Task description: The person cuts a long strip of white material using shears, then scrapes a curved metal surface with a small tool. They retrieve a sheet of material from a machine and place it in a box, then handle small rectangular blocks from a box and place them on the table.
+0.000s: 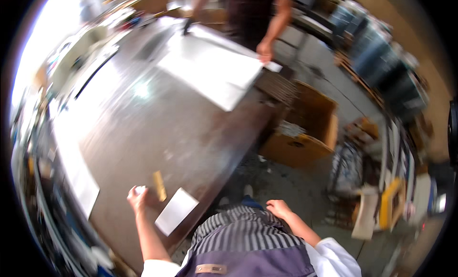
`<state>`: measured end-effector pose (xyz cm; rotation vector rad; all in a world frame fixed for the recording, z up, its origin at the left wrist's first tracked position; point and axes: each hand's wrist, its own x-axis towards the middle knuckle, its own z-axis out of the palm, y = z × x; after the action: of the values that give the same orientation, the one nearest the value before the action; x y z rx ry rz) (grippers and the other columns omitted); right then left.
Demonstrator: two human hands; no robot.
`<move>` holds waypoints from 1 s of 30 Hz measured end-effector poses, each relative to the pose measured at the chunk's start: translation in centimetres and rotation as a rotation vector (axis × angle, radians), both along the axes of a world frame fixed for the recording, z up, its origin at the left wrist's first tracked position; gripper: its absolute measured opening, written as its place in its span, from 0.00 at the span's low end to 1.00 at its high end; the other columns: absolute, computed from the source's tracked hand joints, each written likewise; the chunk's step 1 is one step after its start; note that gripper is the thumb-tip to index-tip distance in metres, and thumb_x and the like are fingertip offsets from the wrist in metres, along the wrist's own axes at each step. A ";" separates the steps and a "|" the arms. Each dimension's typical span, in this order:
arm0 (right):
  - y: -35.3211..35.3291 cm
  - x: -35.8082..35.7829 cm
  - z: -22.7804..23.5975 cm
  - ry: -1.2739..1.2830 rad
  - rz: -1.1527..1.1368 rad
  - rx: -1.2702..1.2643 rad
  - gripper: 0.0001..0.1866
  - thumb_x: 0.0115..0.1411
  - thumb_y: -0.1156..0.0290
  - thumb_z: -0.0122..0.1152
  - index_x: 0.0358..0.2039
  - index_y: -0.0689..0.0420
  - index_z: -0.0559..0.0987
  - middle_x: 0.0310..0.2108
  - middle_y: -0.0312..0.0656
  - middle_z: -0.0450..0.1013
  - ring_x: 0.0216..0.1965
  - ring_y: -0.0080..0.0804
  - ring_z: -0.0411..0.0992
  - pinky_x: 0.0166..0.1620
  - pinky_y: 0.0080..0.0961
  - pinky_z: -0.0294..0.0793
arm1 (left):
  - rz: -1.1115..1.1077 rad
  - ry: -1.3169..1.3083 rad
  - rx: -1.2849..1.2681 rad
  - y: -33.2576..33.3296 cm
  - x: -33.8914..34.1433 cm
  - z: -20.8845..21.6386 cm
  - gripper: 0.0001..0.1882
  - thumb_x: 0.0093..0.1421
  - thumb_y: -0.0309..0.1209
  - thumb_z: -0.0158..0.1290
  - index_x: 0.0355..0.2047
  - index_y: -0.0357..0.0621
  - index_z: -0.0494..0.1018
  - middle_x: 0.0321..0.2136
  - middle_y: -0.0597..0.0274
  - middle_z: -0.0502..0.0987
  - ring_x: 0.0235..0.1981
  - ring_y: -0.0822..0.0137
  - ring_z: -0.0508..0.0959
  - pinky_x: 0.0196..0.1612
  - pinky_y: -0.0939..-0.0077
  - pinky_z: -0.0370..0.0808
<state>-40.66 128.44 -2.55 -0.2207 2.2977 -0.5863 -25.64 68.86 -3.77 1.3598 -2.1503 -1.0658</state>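
Small white sheet (pixel 176 211) is lying near left hand (pixel 138 198), probably for reach; fingers curled, contents unclear; right hand (pixel 279 209) half-curled, grip unclear.

The one view looks down and forward from the wearer's head through a wide fisheye lens. Nearest, at the lower edge, is the purple apron with grey-striped cloth (pixel 248 246); the left hand (pixel 138 198) and right hand (pixel 278 208) show close by on either side. The camera faces along the dark brown, smooth-topped bench (pixel 138 143) toward a person in dark clothing (pixel 252 19), farther off and cropped by the top edge. Straight edges bow toward black corners.
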 end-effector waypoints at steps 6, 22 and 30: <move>2.3 4.1 0.2 -0.083 -0.134 -0.063 0.12 0.54 0.65 0.54 0.37 0.52 0.79 0.35 0.48 0.77 0.38 0.48 0.75 0.41 0.41 0.74 | -0.238 0.444 0.362 9.0 -10.4 6.9 0.30 0.55 0.25 0.58 0.58 0.39 0.62 0.47 0.62 0.70 0.47 0.69 0.70 0.52 0.77 0.67; 25.3 10.6 9.1 0.555 -0.662 -0.594 0.15 0.60 0.61 0.58 0.40 0.58 0.77 0.34 0.44 0.76 0.36 0.36 0.75 0.41 0.29 0.72 | -1.777 0.062 0.469 61.7 -15.3 13.5 0.38 0.41 0.26 0.68 0.54 0.39 0.65 0.43 0.57 0.71 0.42 0.67 0.75 0.44 0.75 0.74; 45.0 19.4 32.8 1.710 -0.917 -0.868 0.18 0.46 0.71 0.74 0.34 0.64 0.76 0.27 0.40 0.71 0.25 0.28 0.67 0.28 0.26 0.68 | -2.007 0.143 0.071 81.3 -16.5 17.4 0.37 0.42 0.27 0.66 0.55 0.39 0.65 0.41 0.52 0.71 0.38 0.61 0.74 0.41 0.70 0.73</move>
<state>-21.28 173.48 30.21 0.0153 3.4129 -2.6905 -42.09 150.20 13.67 -1.4417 -2.8416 -1.4861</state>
